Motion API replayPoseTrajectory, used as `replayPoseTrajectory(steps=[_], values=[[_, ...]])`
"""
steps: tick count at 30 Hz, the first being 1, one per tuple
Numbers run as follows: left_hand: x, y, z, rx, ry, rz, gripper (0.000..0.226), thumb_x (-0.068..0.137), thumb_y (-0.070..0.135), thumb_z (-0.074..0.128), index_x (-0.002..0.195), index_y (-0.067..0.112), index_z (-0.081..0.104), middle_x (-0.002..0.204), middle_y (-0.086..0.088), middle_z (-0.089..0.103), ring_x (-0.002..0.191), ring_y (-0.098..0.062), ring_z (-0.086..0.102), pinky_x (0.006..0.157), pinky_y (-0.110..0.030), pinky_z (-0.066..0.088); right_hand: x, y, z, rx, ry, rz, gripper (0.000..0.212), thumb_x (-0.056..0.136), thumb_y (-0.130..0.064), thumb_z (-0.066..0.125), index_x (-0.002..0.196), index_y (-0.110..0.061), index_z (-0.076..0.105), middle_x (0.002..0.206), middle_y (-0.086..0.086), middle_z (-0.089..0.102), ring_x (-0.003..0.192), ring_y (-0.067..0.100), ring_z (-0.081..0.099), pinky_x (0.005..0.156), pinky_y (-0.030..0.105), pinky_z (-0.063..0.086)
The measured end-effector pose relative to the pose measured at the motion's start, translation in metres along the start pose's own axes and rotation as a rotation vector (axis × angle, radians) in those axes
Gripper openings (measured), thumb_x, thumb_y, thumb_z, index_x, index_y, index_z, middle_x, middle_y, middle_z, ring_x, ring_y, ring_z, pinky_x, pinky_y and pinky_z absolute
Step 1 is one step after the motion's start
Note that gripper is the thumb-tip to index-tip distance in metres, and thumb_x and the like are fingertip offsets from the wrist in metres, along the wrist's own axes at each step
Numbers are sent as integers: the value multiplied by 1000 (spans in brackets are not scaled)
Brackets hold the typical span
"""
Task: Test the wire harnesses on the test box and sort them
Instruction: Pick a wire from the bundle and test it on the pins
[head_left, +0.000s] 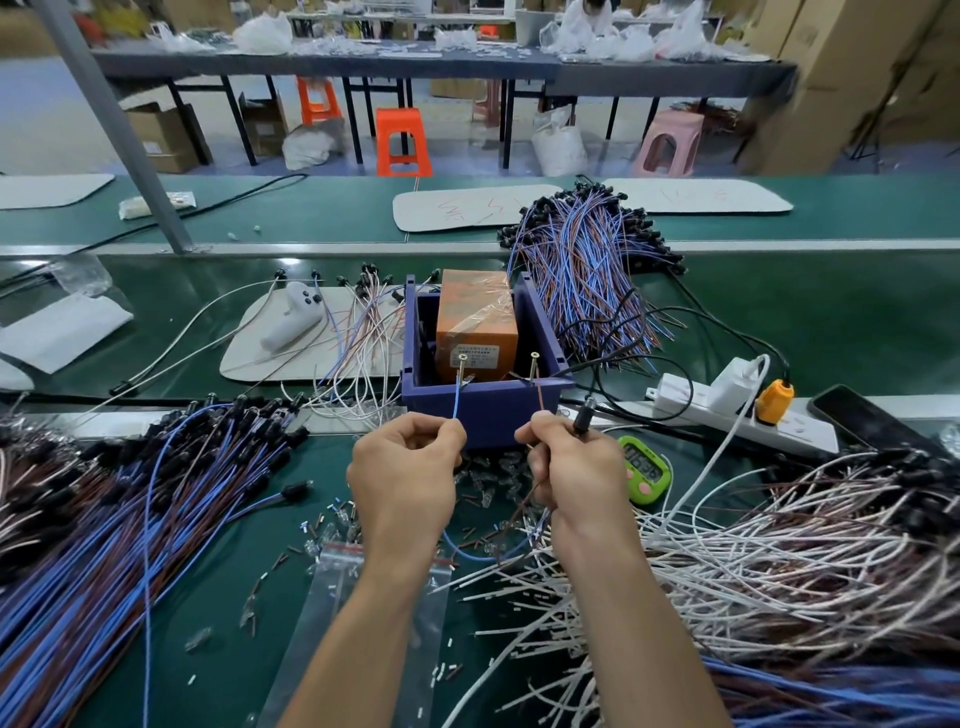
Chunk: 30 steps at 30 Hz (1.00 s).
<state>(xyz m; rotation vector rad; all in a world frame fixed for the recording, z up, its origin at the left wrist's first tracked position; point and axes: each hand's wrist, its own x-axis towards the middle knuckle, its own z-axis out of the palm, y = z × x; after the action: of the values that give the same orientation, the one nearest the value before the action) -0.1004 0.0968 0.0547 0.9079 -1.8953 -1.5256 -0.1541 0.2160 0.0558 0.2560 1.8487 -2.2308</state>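
Test box: purple bin (488, 415) w/ orange unit (475, 322) inside, mid counter (234, 623), at 12 o'clock from both hands. Two screws stand at its near rim, prob. as contacts: L screw (461, 357) & R screw (534, 356).
Harness under test: blue lead (456, 400) + brown lead (540, 397); slack loops down btwn the wrists, at 6 o'clock of the box.
L hand (405, 467): grip closed, thumb & forefinger pinch the blue lead a little below its tip. Tip is up at the L screw, touching as far as I can tell.
R hand (576, 467): grip closed, pinches the brown lead, which points up at the R screw; contact too small to tell. Same hand also holds the black socket end (582, 418), sticking out at 1 o'clock of the fist.
Why held so: my read, each lead is pinched short so it stays stiff & steers onto its screw. One lead per screw would close the circuit. Socket end kept up in view, prob. to read the result.
Stock: blue-brown pile (130, 493) at 9 o'clock of the hands, white pile (779, 561) at 4 o'clock, back pile (582, 270) at 1 o'clock of the box. Which is tested or untested: can't tell.
Stage: test step in hand; sorting of this harness not yet done.
Nearby: green timer (644, 470) at 3 o'clock of R hand, power strip (737, 415) at 2 o'clock.
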Motion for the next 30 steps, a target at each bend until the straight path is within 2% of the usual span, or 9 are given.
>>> replayPoseTrajectory(steps=[4, 16, 20, 22, 24, 26, 28, 30], values=[[2, 1, 0, 13, -9, 5, 12, 78, 32, 78, 74, 44, 76, 58, 13, 70, 48, -4, 61, 50, -28, 48, 0, -2, 1, -4, -22, 7, 31, 101, -16, 60, 75, -4, 71, 46, -1, 44, 37, 6, 33, 37, 18, 26], [2, 3, 1, 38, -38, 49, 18, 80, 29, 79, 74, 45, 75, 59, 15, 70, 51, -1, 62, 46, -13, 42, -2, -3, 1, -8, -29, -3, 30, 101, -16, 60, 75, -5, 71, 47, -2, 42, 38, 8, 30, 38, 19, 24], [1, 2, -1, 20, 0, 17, 18, 78, 27, 78, 72, 44, 75, 57, 12, 69, 46, -1, 57, 46, -19, 43, -5, -3, -4, -5, 9, -4, 32, 101, -15, 59, 74, -6, 71, 45, -2, 43, 37, 8, 29, 37, 19, 25], [-2, 0, -2, -36, 10, -20, 17, 78, 25, 77, 71, 40, 76, 55, 8, 69, 45, -6, 56, 47, -25, 45, -11, -2, -7, -14, 14, -4, 32, 101, -16, 58, 73, -5, 70, 45, -1, 43, 37, 8, 30, 37, 19, 26], [-9, -2, -5, -136, -34, -67, 16, 79, 20, 78, 69, 32, 77, 54, 4, 67, 46, -10, 53, 48, -29, 45, -19, -1, -12, -70, -45, -7, 33, 99, -15, 60, 69, -6, 70, 46, 1, 44, 39, 10, 33, 38, 19, 27], [-17, -6, -8, -189, -125, -81, 17, 81, 15, 79, 69, 27, 79, 55, 3, 67, 48, -10, 55, 49, -26, 47, -28, -2, -15, -203, -165, -14, 31, 94, -15, 64, 65, -6, 71, 47, 3, 45, 40, 12, 34, 40, 18, 29], [-24, -8, -10, -200, -222, -95, 19, 84, 10, 78, 72, 25, 81, 62, -1, 72, 55, -12, 61, 55, -26, 53, -35, -3, -17, -314, -286, -14, 29, 92, -13, 65, 66, 0, 70, 46, 1, 45, 41, 11, 34, 40, 18, 29], [-27, -9, -12, -259, -305, -155, 25, 89, 4, 74, 72, 21, 82, 66, -5, 74, 58, -14, 63, 57, -25, 56, -39, -4, -17, -368, -381, -17, 32, 92, -10, 64, 62, -5, 69, 44, -4, 45, 39, 8, 34, 40, 15, 28]])
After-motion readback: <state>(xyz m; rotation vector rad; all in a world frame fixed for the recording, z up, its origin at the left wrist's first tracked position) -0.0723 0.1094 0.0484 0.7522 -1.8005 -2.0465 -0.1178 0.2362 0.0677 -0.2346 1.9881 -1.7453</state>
